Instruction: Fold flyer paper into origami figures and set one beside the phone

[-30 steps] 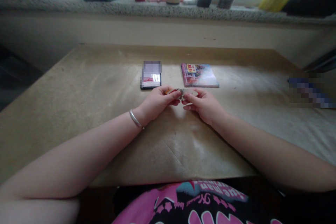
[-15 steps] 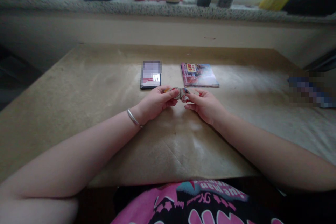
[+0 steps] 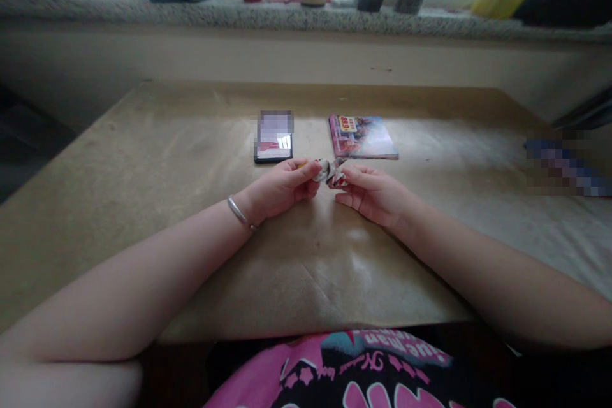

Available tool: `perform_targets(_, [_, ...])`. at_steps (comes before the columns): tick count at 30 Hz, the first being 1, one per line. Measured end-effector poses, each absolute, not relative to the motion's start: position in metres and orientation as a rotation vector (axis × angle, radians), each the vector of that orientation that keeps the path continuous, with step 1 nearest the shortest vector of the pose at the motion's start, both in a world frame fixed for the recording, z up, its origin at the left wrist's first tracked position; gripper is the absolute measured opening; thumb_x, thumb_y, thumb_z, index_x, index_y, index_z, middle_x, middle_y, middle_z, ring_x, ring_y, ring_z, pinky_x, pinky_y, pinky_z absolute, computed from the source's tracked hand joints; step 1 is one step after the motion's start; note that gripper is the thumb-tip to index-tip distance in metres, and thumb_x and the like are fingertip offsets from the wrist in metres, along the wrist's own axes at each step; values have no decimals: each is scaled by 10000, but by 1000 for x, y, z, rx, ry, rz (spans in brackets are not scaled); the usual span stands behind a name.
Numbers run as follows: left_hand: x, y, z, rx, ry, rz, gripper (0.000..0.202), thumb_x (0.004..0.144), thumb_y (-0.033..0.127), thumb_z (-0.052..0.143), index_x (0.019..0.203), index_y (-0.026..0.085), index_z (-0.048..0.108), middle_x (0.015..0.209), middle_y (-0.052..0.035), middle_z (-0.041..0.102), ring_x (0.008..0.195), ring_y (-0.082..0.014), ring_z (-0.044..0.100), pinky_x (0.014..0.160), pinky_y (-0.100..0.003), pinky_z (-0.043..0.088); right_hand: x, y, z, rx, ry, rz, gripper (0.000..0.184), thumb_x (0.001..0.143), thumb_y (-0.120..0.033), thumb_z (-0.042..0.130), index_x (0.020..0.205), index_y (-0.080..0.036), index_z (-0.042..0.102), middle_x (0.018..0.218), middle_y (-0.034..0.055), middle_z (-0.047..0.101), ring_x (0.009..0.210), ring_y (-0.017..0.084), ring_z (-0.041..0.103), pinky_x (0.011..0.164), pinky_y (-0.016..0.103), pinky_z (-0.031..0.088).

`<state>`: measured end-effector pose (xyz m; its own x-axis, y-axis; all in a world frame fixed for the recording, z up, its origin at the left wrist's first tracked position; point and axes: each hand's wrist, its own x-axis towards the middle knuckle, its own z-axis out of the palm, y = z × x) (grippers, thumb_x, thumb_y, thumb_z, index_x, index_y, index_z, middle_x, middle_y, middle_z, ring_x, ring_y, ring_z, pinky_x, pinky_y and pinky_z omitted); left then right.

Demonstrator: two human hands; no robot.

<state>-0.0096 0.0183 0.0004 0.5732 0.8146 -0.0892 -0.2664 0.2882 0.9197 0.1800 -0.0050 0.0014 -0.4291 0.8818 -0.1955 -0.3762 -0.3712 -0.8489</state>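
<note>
Both hands meet over the middle of a table covered in brown paper [image 3: 167, 159]. My left hand [image 3: 282, 188], with a silver bangle on the wrist, and my right hand [image 3: 375, 194] each pinch one end of a small folded piece of printed paper [image 3: 331, 171] held just above the table. The fingers of both hands are curled closed on it. Most of the folded paper is hidden by my fingertips.
A phone [image 3: 273, 138] lies just beyond my left hand, and a stack of colourful printed sheets [image 3: 362, 137] lies beyond my right hand. A stone windowsill [image 3: 287, 13] at the back carries bottles, jars and a green case. Blurred items sit at the right edge.
The folded paper has been turned and squeezed smaller between my fingertips. Both hands shifted slightly but stayed in the same place.
</note>
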Motion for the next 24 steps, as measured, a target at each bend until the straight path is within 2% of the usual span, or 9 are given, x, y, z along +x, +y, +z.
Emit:
perform_targets(5, [-10, 17, 3, 974, 649, 798, 446, 585, 447, 855, 693, 131, 558, 594, 39, 556, 526, -41, 497, 507, -143, 405, 177, -6, 3, -844, -888, 1906, 121, 734, -276, 762, 768, -200, 675, 734, -25, 698, 667, 78, 639, 568, 160, 528])
perform_targets(12, [-8, 14, 6, 967, 667, 841, 439, 600, 407, 856, 661, 139, 513, 568, 48, 524, 502, -41, 485, 487, -142, 385, 175, -6, 3, -877, -752, 1880, 124, 699, -205, 774, 730, -147, 668, 639, -30, 666, 537, 49, 593, 495, 134, 498])
perform_targets(24, [-8, 16, 4, 990, 676, 850, 421, 635, 399, 834, 642, 136, 505, 543, 44, 506, 474, -38, 453, 448, -145, 337, 175, -4, 2, -849, -779, 1863, 128, 696, -212, 775, 741, -166, 665, 677, -22, 671, 571, 55, 570, 524, 148, 469])
